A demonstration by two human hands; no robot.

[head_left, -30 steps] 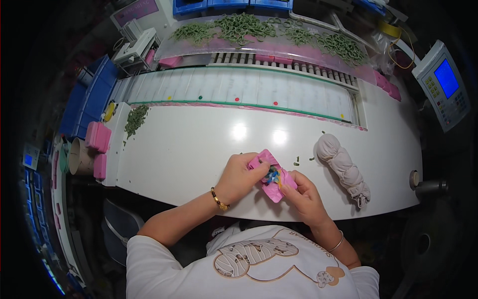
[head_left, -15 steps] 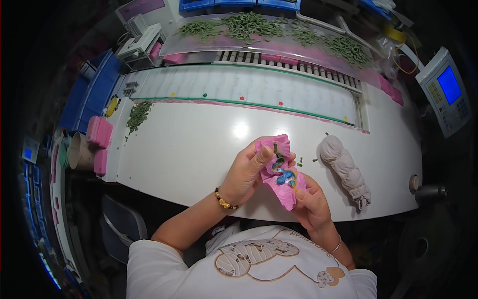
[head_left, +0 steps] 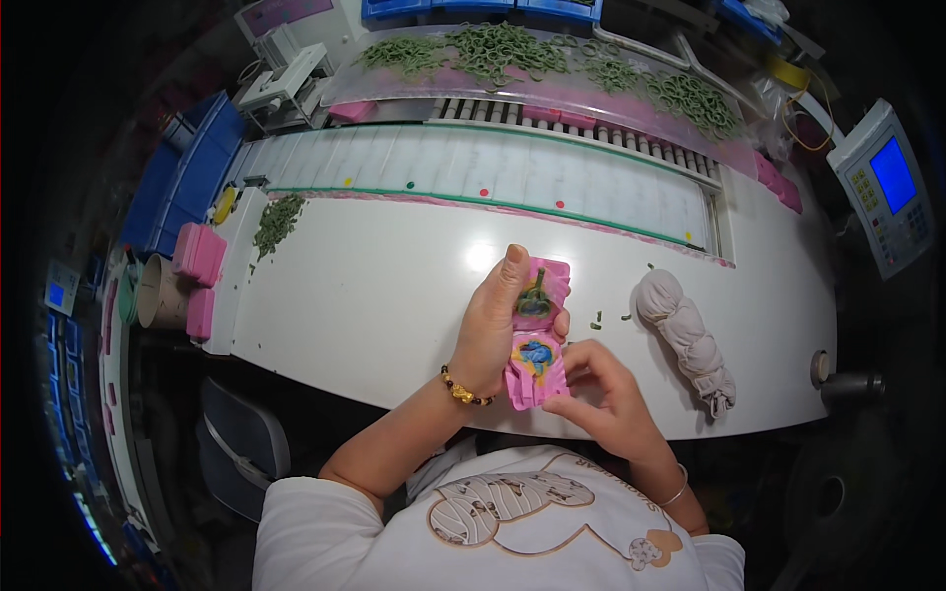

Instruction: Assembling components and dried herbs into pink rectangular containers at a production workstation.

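A pink rubber mold lies opened like a book above the table's near edge. A green wax piece, apparently a ring with a short stem, sits in its upper half. The cavity in the lower half is stained blue and yellow. My left hand is wrapped round the mold from the left, thumb up along the upper half, fingertips showing at its right edge. At the lower right corner, my right hand pinches the lower half between bent fingers and thumb. A few green wax bits lie on the table to the right.
A cloth-covered roll lies right of my hands. Small green pieces form a pile at the left, near pink blocks. Behind are a white strip with a green edge, a tray of green wax rings and a control panel.
The mold has turned more upright and lies flatter, both halves now facing up. My left hand has shifted left and round it; my right hand has moved down to its lower corner.
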